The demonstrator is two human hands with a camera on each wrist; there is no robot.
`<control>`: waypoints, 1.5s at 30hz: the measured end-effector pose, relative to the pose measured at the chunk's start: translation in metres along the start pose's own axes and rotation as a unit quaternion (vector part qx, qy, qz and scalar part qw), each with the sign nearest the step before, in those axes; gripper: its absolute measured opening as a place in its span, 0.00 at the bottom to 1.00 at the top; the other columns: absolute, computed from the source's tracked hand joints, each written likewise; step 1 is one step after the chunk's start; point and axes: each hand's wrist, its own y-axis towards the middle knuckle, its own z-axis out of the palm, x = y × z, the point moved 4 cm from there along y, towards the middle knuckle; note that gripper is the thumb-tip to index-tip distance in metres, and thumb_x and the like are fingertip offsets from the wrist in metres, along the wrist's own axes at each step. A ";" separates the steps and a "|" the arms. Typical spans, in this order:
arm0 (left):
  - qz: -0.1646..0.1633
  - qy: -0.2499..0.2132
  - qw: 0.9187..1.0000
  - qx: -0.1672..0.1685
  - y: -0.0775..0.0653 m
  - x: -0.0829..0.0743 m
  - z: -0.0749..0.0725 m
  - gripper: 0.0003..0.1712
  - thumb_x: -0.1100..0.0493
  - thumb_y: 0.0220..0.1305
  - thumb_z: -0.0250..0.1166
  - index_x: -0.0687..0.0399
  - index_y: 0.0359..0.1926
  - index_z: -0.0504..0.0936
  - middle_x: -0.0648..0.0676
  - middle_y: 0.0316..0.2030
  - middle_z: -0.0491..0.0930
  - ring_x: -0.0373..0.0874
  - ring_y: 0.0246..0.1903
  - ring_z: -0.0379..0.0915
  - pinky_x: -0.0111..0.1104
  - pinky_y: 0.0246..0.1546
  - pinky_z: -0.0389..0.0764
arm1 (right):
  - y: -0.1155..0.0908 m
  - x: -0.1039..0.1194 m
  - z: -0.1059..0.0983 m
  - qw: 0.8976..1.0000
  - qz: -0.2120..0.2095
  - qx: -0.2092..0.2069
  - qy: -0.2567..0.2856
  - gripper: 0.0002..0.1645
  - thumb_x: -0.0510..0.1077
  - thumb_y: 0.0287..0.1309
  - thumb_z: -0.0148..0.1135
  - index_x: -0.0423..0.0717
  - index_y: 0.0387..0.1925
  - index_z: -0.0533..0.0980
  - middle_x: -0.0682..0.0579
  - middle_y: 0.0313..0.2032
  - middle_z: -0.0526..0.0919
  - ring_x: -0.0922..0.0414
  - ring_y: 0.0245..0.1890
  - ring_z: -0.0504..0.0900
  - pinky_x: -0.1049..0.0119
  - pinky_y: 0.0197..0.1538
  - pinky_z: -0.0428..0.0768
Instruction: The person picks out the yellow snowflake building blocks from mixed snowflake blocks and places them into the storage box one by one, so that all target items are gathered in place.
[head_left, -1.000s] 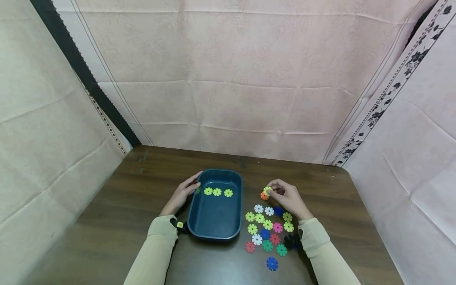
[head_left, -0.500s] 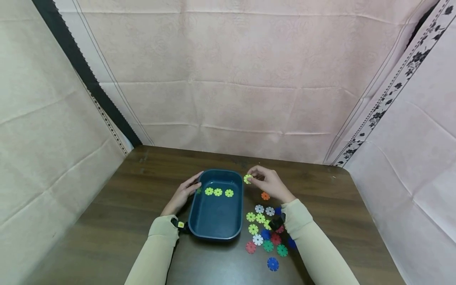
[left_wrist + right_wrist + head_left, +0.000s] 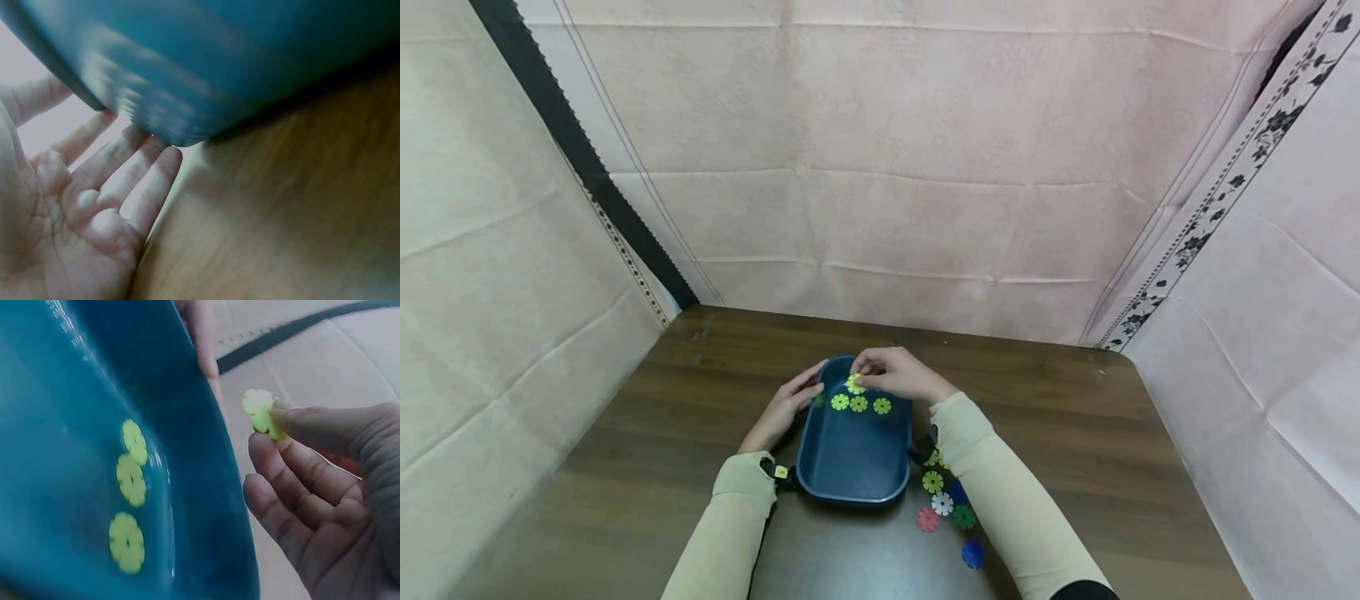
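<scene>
My right hand (image 3: pixel 901 374) pinches a yellow-green notched plastic disc (image 3: pixel 854 384), shaped like a flower, between thumb and fingers over the far part of the blue tray (image 3: pixel 853 462). In the right wrist view, the pinched disc (image 3: pixel 257 403) shows above the tray's rim. Three similar discs (image 3: pixel 858 403) lie in a row on the tray floor near its far end. My left hand (image 3: pixel 785 408) rests against the tray's left side, with fairly straight fingers (image 3: pixel 150 181) touching the outer wall.
Right of the tray, several loose discs lie on the wooden table (image 3: pixel 1097 433), among them a white disc (image 3: pixel 942 503), a red disc (image 3: pixel 927 520), a green disc (image 3: pixel 963 517) and a blue disc (image 3: pixel 973 554). My right sleeve (image 3: pixel 992 475) covers others. Cloth walls (image 3: pixel 880 167) enclose the table.
My right hand has carried the yellow-green disc leftward, from beside an orange disc on the table to over the tray. My left hand and the tray stay in place.
</scene>
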 end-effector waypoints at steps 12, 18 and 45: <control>-0.015 -0.001 1.000 0.025 0.002 -0.003 0.000 0.31 0.53 0.78 0.55 0.41 0.77 0.61 0.52 0.75 0.58 0.51 0.73 0.55 0.52 0.69 0.60 | 0.021 -0.001 0.039 0.993 0.018 0.109 -0.038 0.07 0.42 0.69 0.63 0.50 0.46 0.82 0.59 0.38 0.85 0.61 0.39 0.84 0.66 0.44 0.81; -0.004 -0.005 1.000 0.019 0.001 0.001 0.001 0.30 0.50 0.77 0.55 0.36 0.76 0.62 0.51 0.76 0.58 0.50 0.73 0.54 0.53 0.70 0.57 | 0.023 -0.005 0.048 0.987 0.034 0.142 -0.063 0.07 0.41 0.68 0.63 0.48 0.46 0.82 0.58 0.39 0.85 0.64 0.39 0.83 0.67 0.45 0.80; 0.003 -0.012 1.000 0.015 0.002 0.001 -0.001 0.32 0.47 0.75 0.58 0.38 0.76 0.64 0.52 0.74 0.61 0.51 0.72 0.56 0.53 0.70 0.58 | 0.022 0.016 0.023 0.994 -0.014 0.074 -0.074 0.16 0.49 0.60 0.71 0.43 0.44 0.83 0.59 0.35 0.85 0.65 0.36 0.83 0.70 0.41 0.81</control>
